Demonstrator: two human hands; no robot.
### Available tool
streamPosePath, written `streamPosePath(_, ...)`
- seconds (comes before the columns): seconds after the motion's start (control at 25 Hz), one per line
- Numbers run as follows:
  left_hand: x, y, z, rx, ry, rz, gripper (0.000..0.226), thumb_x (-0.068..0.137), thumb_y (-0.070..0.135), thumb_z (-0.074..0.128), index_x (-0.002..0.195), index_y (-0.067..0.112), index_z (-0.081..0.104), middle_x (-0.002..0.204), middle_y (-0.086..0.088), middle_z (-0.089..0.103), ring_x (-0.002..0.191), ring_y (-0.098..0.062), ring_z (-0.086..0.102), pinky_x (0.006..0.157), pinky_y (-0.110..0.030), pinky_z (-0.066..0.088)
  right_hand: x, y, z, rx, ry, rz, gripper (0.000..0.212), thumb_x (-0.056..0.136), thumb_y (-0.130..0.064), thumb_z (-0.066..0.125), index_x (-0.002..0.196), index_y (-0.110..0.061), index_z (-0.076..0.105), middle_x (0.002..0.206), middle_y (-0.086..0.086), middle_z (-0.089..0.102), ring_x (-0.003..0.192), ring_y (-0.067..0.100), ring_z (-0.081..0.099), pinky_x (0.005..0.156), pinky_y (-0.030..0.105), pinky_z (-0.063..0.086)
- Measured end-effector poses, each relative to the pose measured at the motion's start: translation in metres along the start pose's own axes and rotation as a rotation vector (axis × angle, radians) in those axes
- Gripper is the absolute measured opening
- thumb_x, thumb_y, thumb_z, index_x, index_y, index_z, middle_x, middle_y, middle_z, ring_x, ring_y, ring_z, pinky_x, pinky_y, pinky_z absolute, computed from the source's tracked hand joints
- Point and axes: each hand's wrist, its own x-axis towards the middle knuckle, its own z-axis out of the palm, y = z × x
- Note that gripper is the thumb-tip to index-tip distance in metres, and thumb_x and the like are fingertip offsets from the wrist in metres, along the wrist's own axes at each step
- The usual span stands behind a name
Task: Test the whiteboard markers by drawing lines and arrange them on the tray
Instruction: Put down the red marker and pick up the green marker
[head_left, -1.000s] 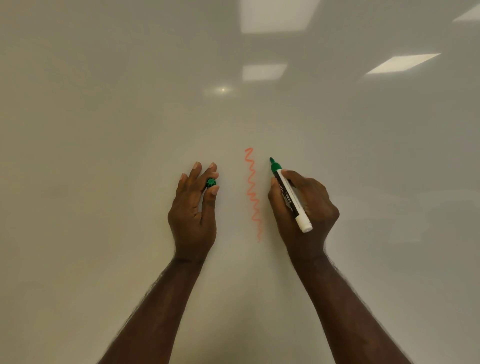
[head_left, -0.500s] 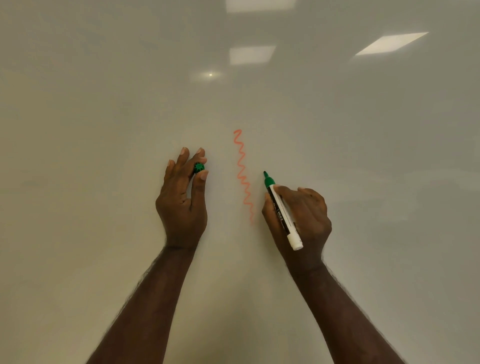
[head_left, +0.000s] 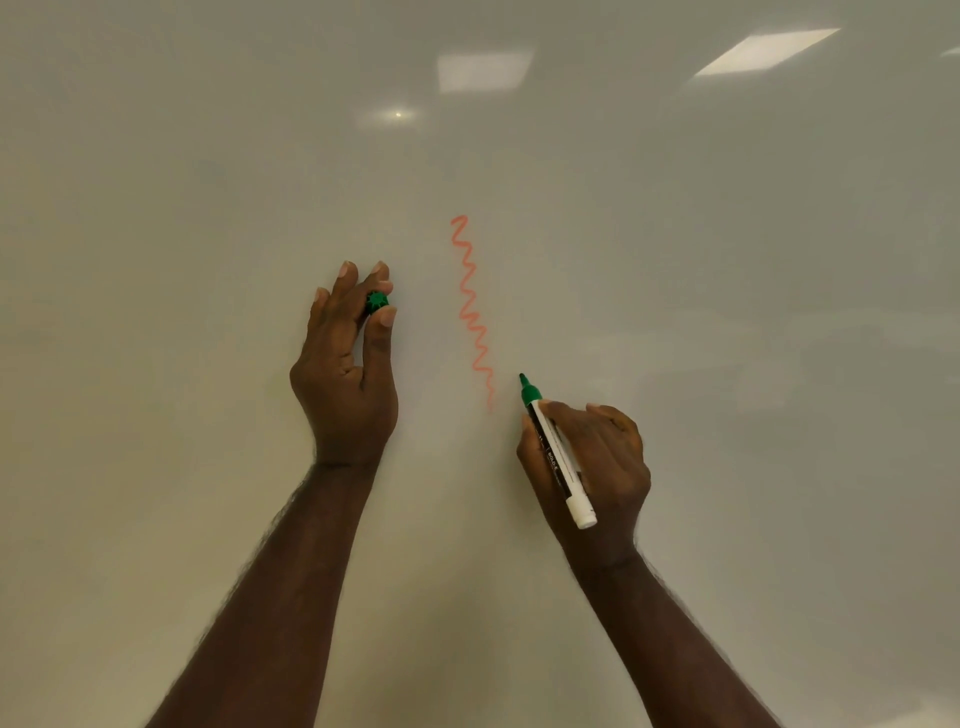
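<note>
A glossy whiteboard (head_left: 727, 260) fills the view. An orange-red wavy line (head_left: 474, 312) runs down its middle. My right hand (head_left: 592, 467) grips an uncapped green marker (head_left: 558, 457) with a white barrel; its green tip points up and left, just right of the line's lower end. No green stroke shows on the board. My left hand (head_left: 345, 374) is raised against the board to the left of the line and pinches the green marker cap (head_left: 376, 301) between thumb and fingers. The tray is out of view.
Ceiling lights reflect in the upper part of the board as pale rectangles (head_left: 483, 70). Blank board surface surrounds the line on both sides.
My right hand has carried the marker down along the right of the orange line, from beside its top to near its lower end. My left hand still holds the cap.
</note>
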Motion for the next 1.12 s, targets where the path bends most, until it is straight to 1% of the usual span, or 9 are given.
streamPosePath(0.16,-0.006,0.000,-0.002,0.022,-0.013,0.014,0.031,0.099,0.019,0.048,0.130,0.012,0.046,0.121,-0.017,0.064,0.123,-0.032,0.055,0.113,-0.033,0.032,-0.017,0.000,-0.010,-0.014,-0.047,0.031,0.011,0.081,-0.011,0.075,0.086,-0.002,0.073,0.079,0.003,0.072,0.071,0.017,0.067,0.086,0.038,0.050)
streamPosePath(0.4,-0.024,-0.003,-0.016,0.044,-0.087,-0.057,0.033,0.099,0.020,0.048,0.126,0.002,0.055,0.125,-0.012,0.060,0.129,-0.019,0.048,0.114,-0.028,0.029,-0.028,-0.007,-0.027,0.006,-0.114,0.091,0.010,0.081,-0.013,0.075,0.086,-0.005,0.073,0.083,0.001,0.073,0.075,0.014,0.068,0.088,0.039,0.049)
streamPosePath(0.56,-0.043,0.006,-0.038,-0.050,-0.185,-0.173,0.037,0.098,0.023,0.050,0.133,0.034,0.048,0.125,-0.007,0.061,0.129,-0.021,0.050,0.114,-0.038,0.032,-0.018,-0.015,-0.047,0.061,-0.066,0.129,0.009,0.081,-0.013,0.075,0.083,-0.005,0.072,0.086,-0.002,0.072,0.077,0.007,0.066,0.089,0.041,0.049)
streamPosePath(0.68,-0.061,0.014,-0.060,-0.177,-0.211,-0.420,0.029,0.097,0.026,0.052,0.126,0.027,0.056,0.126,-0.005,0.063,0.127,-0.017,0.052,0.109,-0.047,0.038,-0.018,-0.021,-0.059,0.103,-0.056,0.176,0.012,0.082,-0.016,0.074,0.086,-0.005,0.073,0.085,-0.004,0.070,0.078,0.004,0.063,0.078,0.042,0.052)
streamPosePath(0.76,-0.077,0.026,-0.070,-0.296,-0.192,-0.592,0.025,0.096,0.022,0.054,0.119,0.017,0.063,0.122,-0.002,0.066,0.122,-0.018,0.056,0.106,-0.041,0.042,-0.024,-0.027,-0.063,0.137,-0.097,0.234,0.015,0.082,-0.018,0.074,0.089,-0.006,0.074,0.087,-0.005,0.071,0.081,0.001,0.062,0.074,0.043,0.052)
streamPosePath(0.84,-0.098,0.044,-0.078,-0.443,-0.159,-0.793,0.021,0.095,0.018,0.054,0.111,0.010,0.066,0.116,-0.002,0.069,0.111,-0.019,0.064,0.096,-0.032,0.049,-0.035,-0.038,-0.066,0.184,-0.175,0.282,0.016,0.080,-0.016,0.076,0.093,-0.007,0.074,0.091,-0.006,0.071,0.085,0.000,0.064,0.073,0.040,0.053)
streamPosePath(0.96,-0.133,0.068,-0.093,-0.559,-0.099,-1.140,0.022,0.089,0.029,0.055,0.102,0.019,0.070,0.102,0.006,0.071,0.089,-0.013,0.064,0.081,-0.029,0.048,-0.058,-0.062,-0.070,0.336,-0.316,0.397,0.019,0.077,-0.012,0.078,0.095,-0.009,0.075,0.093,-0.005,0.073,0.086,0.009,0.069,0.074,0.032,0.056)
streamPosePath(1.04,-0.153,0.075,-0.104,-0.585,-0.063,-1.324,0.024,0.085,0.031,0.056,0.098,0.022,0.074,0.084,0.010,0.066,0.078,-0.009,0.056,0.079,-0.029,0.044,-0.074,-0.074,-0.074,0.504,-0.400,0.548,0.019,0.076,-0.011,0.077,0.096,-0.012,0.075,0.093,-0.004,0.074,0.087,0.012,0.071,0.075,0.031,0.057)
streamPosePath(1.12,-0.170,0.079,-0.116,-0.622,-0.017,-1.442,0.023,0.085,0.029,0.056,0.095,0.023,0.076,0.079,0.010,0.063,0.073,-0.008,0.053,0.078,-0.028,0.042,-0.090,-0.080,-0.079,0.627,-0.456,0.686,0.019,0.077,-0.008,0.075,0.096,-0.011,0.075,0.094,-0.002,0.075,0.089,0.017,0.071,0.078,0.030,0.057)
